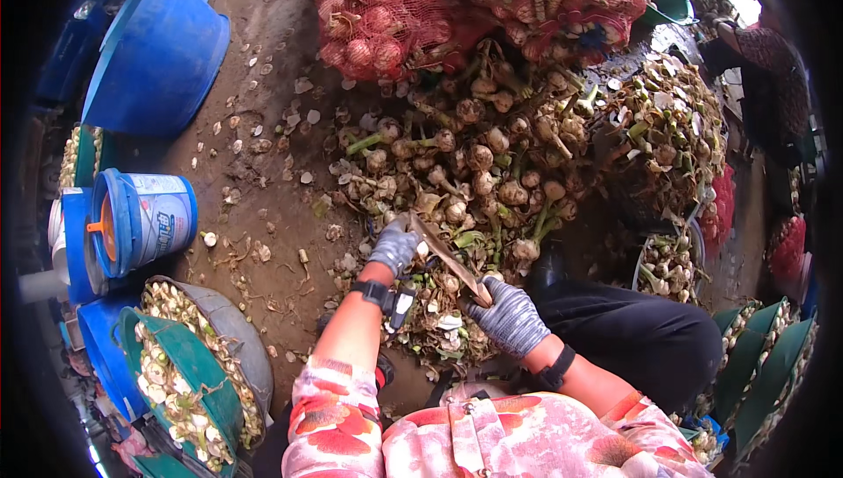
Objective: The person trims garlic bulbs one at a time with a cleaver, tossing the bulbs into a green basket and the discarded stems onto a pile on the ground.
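Note:
My right hand (507, 314), in a grey knitted glove, is closed round the wooden handle of a knife (450, 258). Its long, brownish blade slants up and left toward my left hand (395, 247). That hand, gloved alike, has its fingers curled in by the blade's far end; what they hold is hidden. A small whitish piece (422, 250) shows just beside the fingers. Past both hands spreads a heap of garlic bulbs (481, 158) with stems and roots on. Beneath them lie loose trimmings (439, 330) and peel.
Red mesh sacks of garlic (378, 17) stand behind the heap, with a pile of stalks and peel (663, 122) at right. Leftward are a large blue tub (158, 48), a blue-and-white bucket (162, 219) and a green basin (206, 373) of garlic. Another person (777, 65) is at far right.

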Motion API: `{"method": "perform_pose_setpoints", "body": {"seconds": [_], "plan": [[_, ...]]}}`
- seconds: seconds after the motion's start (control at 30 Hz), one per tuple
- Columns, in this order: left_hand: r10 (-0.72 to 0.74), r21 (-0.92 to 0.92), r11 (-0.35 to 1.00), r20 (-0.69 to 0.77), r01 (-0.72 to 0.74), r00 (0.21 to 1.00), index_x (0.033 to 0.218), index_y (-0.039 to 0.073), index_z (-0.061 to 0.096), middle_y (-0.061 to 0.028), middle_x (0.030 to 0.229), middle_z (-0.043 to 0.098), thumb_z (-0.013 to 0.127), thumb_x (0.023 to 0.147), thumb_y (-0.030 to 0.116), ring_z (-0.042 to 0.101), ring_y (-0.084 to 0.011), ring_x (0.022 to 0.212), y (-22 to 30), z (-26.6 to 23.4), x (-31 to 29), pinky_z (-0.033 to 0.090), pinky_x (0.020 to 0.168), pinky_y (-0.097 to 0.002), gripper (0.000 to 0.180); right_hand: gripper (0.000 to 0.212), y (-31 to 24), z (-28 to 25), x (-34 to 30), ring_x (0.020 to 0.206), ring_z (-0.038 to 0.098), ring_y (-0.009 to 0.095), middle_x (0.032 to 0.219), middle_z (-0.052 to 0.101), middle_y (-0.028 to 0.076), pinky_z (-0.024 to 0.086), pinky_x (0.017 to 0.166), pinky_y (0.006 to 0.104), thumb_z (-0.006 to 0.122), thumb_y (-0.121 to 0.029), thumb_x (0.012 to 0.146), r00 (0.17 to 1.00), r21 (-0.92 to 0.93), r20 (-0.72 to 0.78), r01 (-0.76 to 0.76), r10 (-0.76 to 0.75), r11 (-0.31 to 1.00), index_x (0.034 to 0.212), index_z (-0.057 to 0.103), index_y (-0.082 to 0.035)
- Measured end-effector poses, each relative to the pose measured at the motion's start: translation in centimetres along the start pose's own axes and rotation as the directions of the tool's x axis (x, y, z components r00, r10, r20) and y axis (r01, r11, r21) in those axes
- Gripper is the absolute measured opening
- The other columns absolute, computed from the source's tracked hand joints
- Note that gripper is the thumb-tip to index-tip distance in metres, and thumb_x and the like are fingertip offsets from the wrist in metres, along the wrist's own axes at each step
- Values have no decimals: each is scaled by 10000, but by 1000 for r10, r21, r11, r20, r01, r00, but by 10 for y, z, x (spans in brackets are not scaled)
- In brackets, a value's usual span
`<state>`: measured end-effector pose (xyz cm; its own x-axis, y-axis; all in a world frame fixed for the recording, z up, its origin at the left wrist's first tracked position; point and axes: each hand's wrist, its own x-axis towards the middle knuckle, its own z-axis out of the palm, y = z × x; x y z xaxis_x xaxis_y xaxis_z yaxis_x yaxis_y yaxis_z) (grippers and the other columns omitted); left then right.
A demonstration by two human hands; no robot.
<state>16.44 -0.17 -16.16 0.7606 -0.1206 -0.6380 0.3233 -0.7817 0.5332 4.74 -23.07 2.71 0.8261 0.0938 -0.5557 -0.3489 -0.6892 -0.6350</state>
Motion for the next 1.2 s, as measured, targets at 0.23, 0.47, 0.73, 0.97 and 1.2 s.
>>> {"method": "perform_pose_setpoints", "body": {"seconds": [0.23, 0.47, 0.73, 0.97, 1.2], "plan": [[244, -646, 737, -21, -199, 970, 1229, 56, 594, -126, 1157, 660, 676, 868, 247, 622, -256, 1056, 6, 17, -100, 475, 953, -367, 417, 352, 1, -8, -13, 798, 645, 387, 843, 657, 188, 518, 697, 458, 721, -366, 807, 966, -166, -2, 256, -260, 952, 1003, 656, -80], [372, -515, 773, -106, -371, 922, 1176, 60, 649, -64, 1099, 692, 667, 922, 203, 632, -171, 966, 48, -9, -203, 492, 881, -334, 292, 326, 6, -5, -22, 841, 663, 383, 870, 684, 199, 526, 742, 463, 643, -347, 839, 955, -192, 6, 291, -296, 937, 1048, 651, -97], [385, -533, 769, -55, -353, 921, 1319, 23, 554, -81, 1222, 642, 708, 886, 189, 594, -180, 1094, 72, -36, -268, 467, 968, -302, 489, 512, 9, -16, -39, 793, 607, 247, 862, 666, 150, 497, 753, 366, 707, -478, 849, 986, 346, -77, 166, -148, 924, 993, 632, 8], [480, -517, 617, -349, -593, 805, 1326, 25, 452, -100, 1148, 589, 746, 847, 287, 601, -214, 1012, 81, -14, -276, 520, 879, -327, 620, 349, -17, -11, -53, 582, 472, 91, 650, 560, -4, 395, 511, 283, 708, -399, 888, 974, 703, -17, 172, -226, 690, 893, 648, -56], [400, -855, 243, -342, -459, 850, 1509, 141, 292, -61, 1395, 498, 754, 829, 428, 550, -185, 1165, 96, 13, -306, 447, 1003, -339, 871, 322, -13, 0, -66, 481, 393, 34, 641, 491, -83, 334, 410, 197, 509, -463, 997, 813, 822, 555, -505, -174, 262, 848, 556, -181]]}}
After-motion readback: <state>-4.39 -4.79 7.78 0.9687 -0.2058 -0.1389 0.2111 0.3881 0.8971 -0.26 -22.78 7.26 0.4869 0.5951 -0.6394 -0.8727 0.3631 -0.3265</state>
